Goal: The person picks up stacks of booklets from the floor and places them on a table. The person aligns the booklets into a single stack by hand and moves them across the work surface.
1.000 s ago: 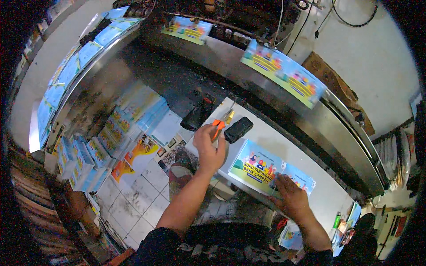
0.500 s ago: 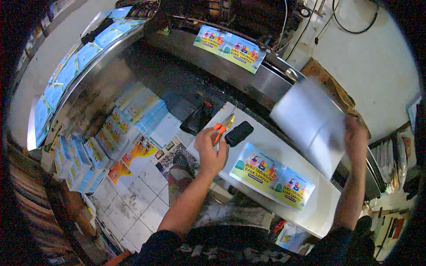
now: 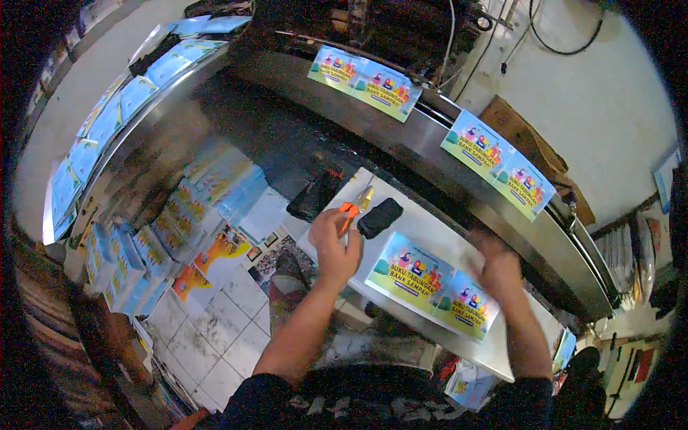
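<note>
The stack of printed sheets, blue, green and yellow, lies on the white bench in front of the person, and everything else sits around it. Beyond the stack and to its left, the left hand has its fingers clamped on the orange handles of a pair of pliers; a black, phone-like case rests between the pliers and the stack. The right hand is at the stack's far right corner, too blurred to tell whether its fingers are apart or together, or whether they touch paper. Past the stack, two matching sheets lie against the metal ledge — one farther left, one farther right. Left of the stack and lower down, bundles of similar print stand by the floor. The step in hand seems to be handling sheets singly with the right hand; a next pick would call for separating just the top sheet — by its edge, leaving the stack square.
</note>
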`<state>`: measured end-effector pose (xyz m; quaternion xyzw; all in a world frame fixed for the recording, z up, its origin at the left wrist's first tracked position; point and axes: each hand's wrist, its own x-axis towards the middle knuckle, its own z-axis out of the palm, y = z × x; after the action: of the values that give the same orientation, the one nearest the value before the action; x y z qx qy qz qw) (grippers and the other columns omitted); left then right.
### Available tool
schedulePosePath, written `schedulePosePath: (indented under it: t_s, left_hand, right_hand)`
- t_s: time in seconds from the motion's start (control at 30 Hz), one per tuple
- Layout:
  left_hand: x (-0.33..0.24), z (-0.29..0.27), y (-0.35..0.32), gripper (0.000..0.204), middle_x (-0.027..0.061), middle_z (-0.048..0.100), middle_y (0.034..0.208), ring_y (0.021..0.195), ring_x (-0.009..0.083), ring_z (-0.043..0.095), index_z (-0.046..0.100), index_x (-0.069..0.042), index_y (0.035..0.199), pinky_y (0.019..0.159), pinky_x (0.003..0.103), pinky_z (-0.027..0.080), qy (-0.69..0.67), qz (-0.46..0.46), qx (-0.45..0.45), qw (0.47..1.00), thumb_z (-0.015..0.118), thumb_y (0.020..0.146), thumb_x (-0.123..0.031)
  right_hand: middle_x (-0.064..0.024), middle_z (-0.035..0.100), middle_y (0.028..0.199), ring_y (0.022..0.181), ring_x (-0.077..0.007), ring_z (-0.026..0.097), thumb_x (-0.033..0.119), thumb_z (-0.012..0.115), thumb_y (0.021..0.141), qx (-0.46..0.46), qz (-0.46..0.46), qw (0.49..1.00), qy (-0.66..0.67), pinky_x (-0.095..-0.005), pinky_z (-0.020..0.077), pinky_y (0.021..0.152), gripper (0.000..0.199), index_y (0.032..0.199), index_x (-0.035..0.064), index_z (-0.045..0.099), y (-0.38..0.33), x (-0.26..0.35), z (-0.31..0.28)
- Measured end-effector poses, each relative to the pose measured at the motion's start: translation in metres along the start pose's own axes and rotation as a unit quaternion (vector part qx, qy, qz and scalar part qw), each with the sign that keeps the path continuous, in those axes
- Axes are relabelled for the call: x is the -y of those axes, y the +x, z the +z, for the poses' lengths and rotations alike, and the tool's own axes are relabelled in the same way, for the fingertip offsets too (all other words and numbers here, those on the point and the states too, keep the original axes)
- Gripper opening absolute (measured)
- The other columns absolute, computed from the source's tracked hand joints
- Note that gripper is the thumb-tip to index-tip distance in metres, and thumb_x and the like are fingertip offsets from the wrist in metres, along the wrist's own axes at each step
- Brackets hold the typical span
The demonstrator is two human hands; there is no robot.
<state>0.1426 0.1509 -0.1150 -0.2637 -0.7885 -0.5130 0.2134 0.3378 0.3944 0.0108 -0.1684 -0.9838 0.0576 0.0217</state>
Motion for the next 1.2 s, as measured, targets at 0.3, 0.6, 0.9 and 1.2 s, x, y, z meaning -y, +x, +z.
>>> schedulePosePath:
  t_s: [0.3,0.6,0.9,1.2]
  left_hand:
    - [-0.003,0.006,0.001,0.037,0.0171,0.055,0.117,0.11,0.0362,0.049,0.051,-0.002,0.115,0.097,0.049,0.032,0.004,0.019,0.002,1.0,0.064,0.081,-0.01]
    - [0.003,0.004,0.001,0.039,0.0189,0.054,0.118,0.11,0.0372,0.049,0.051,-0.002,0.115,0.097,0.049,0.032,0.019,0.031,-0.005,0.999,0.065,0.08,-0.01]
    - [-0.002,0.0,0.001,0.037,0.018,0.055,0.115,0.109,0.0374,0.049,0.051,-0.003,0.115,0.094,0.049,0.033,0.011,0.011,-0.006,1.0,0.063,0.08,-0.01]
    - [-0.007,0.006,0.004,0.035,0.0185,0.055,0.116,0.109,0.0375,0.049,0.053,-0.003,0.112,0.095,0.049,0.033,0.014,0.027,-0.008,1.0,0.063,0.079,-0.01]
  right_hand:
    - [-0.0186,0.048,0.139,0.129,-0.0351,0.047,0.039,0.07,0.082,0.024,-0.138,0.988,-0.059,-0.042,0.0432,0.104,0.06,0.126,0.0021,0.056,-0.09,0.035,0.049]
    - [-0.0168,0.067,0.104,0.091,-0.035,0.066,0.022,0.063,0.086,0.157,-0.046,0.984,0.068,-0.0439,0.054,0.08,0.032,0.115,0.0078,0.063,-0.061,0.029,0.0]
    - [-0.0135,0.069,0.107,0.09,-0.0358,0.067,0.017,0.055,0.092,-0.425,-0.042,0.904,-0.035,-0.0423,0.0543,0.075,0.027,0.116,0.0116,0.064,0.076,-0.083,-0.128]
    - [-0.0179,0.061,0.122,0.107,-0.0347,0.061,0.012,0.059,0.087,-0.132,0.048,0.983,-0.117,-0.0441,0.0489,0.089,0.04,0.128,0.0136,0.058,0.082,-0.08,-0.02]
